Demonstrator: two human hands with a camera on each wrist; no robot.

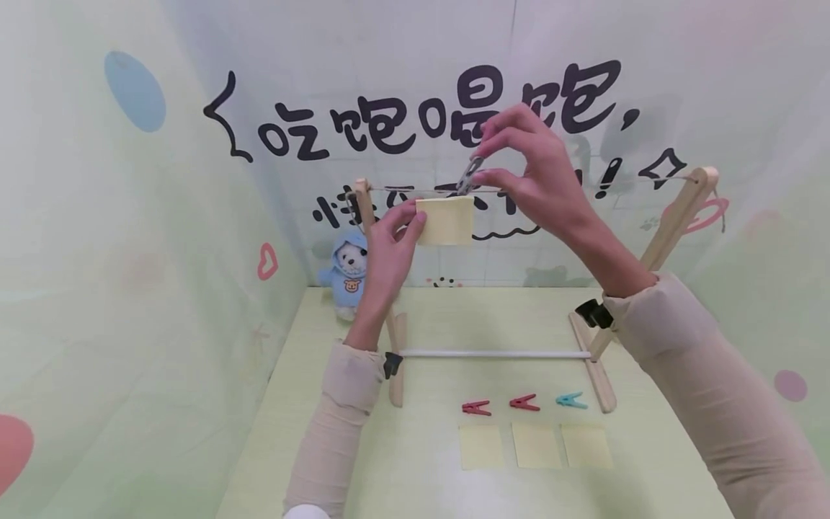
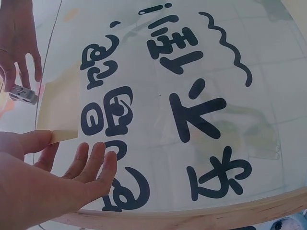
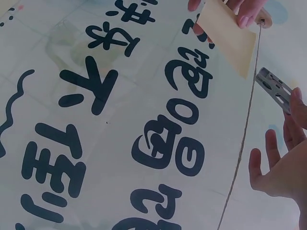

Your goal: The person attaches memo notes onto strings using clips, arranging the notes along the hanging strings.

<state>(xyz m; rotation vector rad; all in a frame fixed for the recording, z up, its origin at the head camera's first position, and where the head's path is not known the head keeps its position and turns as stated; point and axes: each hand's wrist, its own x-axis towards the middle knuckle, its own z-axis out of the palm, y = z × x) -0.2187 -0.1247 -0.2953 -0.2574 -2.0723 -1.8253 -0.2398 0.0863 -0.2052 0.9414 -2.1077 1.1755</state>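
In the head view my left hand (image 1: 395, 245) pinches the left edge of a pale yellow paper note (image 1: 446, 222), which hangs upright at a thin string (image 3: 245, 129). My right hand (image 1: 534, 169) grips a grey clothespin (image 1: 470, 176) between thumb and fingers, its tip right above the note's top edge. Seen from the left wrist, thumb and forefinger hold the note's corner while the other fingers extend loosely. The right wrist view has the clothespin (image 3: 274, 86) beside the string, a little apart from the note.
A wooden frame (image 1: 674, 216) carries the string, with a white rod (image 1: 496, 354) low across it. Two red clothespins (image 1: 476, 409) and a blue clothespin (image 1: 571, 400) lie above three yellow notes (image 1: 481, 447) on the table. A plush toy (image 1: 350, 277) in blue sits back left.
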